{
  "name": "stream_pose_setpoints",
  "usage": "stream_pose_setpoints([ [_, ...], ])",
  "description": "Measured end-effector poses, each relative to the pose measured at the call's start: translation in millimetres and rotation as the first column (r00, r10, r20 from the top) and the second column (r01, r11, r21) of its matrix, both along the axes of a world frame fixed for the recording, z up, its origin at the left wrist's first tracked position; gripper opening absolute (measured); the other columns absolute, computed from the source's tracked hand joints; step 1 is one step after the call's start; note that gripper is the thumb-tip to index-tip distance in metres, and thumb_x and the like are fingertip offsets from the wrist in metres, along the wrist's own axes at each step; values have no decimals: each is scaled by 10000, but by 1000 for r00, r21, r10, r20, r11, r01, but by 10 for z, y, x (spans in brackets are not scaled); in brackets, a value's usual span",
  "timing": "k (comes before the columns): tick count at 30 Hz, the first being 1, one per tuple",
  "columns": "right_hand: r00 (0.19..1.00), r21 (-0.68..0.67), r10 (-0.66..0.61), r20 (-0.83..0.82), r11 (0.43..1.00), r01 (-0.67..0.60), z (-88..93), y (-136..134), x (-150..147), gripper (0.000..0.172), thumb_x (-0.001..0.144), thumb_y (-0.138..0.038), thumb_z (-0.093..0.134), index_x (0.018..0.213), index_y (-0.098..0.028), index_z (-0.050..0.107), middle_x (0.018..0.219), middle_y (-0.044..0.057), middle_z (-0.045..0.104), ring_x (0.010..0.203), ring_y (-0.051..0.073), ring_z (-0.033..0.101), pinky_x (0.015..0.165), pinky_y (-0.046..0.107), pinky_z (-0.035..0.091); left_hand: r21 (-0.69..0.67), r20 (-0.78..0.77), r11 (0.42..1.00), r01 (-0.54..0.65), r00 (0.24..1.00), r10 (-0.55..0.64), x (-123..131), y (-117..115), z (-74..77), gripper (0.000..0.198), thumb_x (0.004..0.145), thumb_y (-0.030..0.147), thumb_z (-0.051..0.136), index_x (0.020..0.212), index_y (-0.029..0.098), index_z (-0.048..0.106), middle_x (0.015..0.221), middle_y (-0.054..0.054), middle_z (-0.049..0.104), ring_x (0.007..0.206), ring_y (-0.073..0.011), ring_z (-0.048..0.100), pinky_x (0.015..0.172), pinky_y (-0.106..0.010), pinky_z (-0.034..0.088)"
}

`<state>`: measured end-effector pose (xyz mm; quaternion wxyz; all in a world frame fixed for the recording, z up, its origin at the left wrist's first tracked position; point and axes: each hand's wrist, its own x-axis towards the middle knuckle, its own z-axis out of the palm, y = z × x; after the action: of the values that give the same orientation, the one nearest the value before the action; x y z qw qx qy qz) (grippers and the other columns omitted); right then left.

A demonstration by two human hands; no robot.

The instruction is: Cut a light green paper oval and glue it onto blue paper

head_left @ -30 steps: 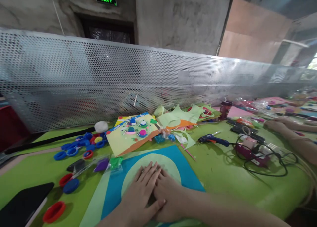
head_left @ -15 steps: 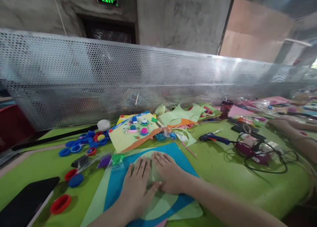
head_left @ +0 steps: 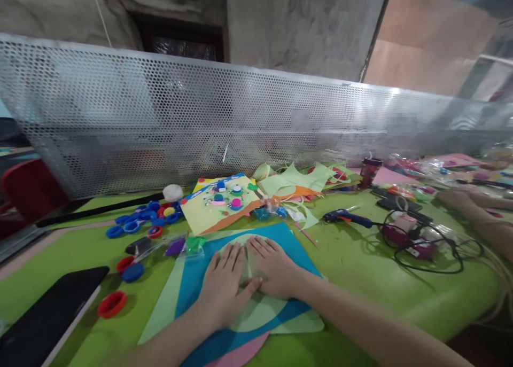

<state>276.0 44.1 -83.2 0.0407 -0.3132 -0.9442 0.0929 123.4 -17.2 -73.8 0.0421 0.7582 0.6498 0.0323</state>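
My left hand (head_left: 225,284) lies flat, fingers stretched out, on a pale green rounded paper cutout (head_left: 262,314). Beside it my right hand (head_left: 272,265) presses flat on the same cutout, its thumb close to my left thumb. Under the cutout is a blue sheet of paper (head_left: 290,244), which overlaps a larger light green sheet (head_left: 160,313). A pink paper piece (head_left: 240,352) sticks out below the blue sheet at the near edge. Much of the cutout's middle is hidden by my hands.
On the left are a black tablet-like device (head_left: 56,311), blue and red bottle caps (head_left: 112,304) and small bags of colored clay (head_left: 175,246). A decorated card (head_left: 218,201) and paper scraps (head_left: 298,179) lie behind. A glue gun (head_left: 348,217) with cable is right, near another person's arm (head_left: 473,212).
The view has tilted down slightly and shifted, showing more of the pink paper. Both hands stay flat on the pale green cutout.
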Motion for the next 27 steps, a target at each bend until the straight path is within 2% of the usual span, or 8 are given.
stream_pose_setpoints([
  [7, 1000, -1, 2, -4, 1000, -2, 18, -2, 3, 783, 818, -463, 384, 1407, 21, 202, 1483, 206, 174, 1368, 289, 121, 1109, 430, 86, -4, 11, 1000, -12, 1000, 13, 1, -1, -3, 818, 809, 665, 217, 1360, 61, 261, 1453, -173, 248, 1349, -295, 196, 1101, -531, 177],
  [12, 1000, -23, -15, 5, 1000, 16, 26, -6, 1, 767, 821, -432, 373, 1411, 20, 185, 1486, 200, 165, 1370, 283, 112, 1108, 429, 77, 23, 42, 1000, -17, 999, 16, -4, -7, -18, 631, 827, 558, 433, 1326, 181, 350, 1456, -134, 321, 1332, -297, 266, 1077, -572, 202],
  [15, 1000, -40, -18, 17, 999, 18, 39, 2, 1, 761, 824, -419, 372, 1414, 20, 175, 1489, 194, 152, 1371, 284, 105, 1108, 439, 83, 18, 57, 1000, -24, 998, 22, 1, -1, -36, 579, 825, 507, 486, 1308, 206, 376, 1455, -117, 322, 1320, -305, 287, 1070, -584, 207],
  [19, 999, -50, -10, 36, 999, 12, 97, 10, 4, 770, 815, -431, 406, 1421, -14, 181, 1494, 161, 148, 1375, 263, 95, 1112, 430, 92, 8, 89, 1000, -30, 996, 29, -43, -7, -22, 640, 841, 564, 386, 1355, 192, 301, 1475, -133, 276, 1344, -294, 235, 1087, -564, 181],
  [23, 1000, -20, -8, 15, 1000, 9, 144, 7, -15, 769, 841, -447, 382, 1439, -51, 104, 1508, 118, 29, 1380, 247, 13, 1114, 452, 35, 5, 114, 1000, -16, 993, 15, -151, -53, 32, 736, 827, 639, 182, 1402, 180, 162, 1501, -92, 142, 1375, -275, 80, 1113, -541, 87],
  [27, 999, -50, 12, 43, 999, -10, 124, 20, -66, 751, 843, -439, 391, 1422, -14, 171, 1492, 147, 107, 1375, 255, 89, 1115, 438, 89, -72, 118, 997, -2, 993, 11, -199, -72, 69, 773, 810, 658, 164, 1392, 150, 184, 1482, -98, 162, 1366, -298, 101, 1105, -553, 104],
])
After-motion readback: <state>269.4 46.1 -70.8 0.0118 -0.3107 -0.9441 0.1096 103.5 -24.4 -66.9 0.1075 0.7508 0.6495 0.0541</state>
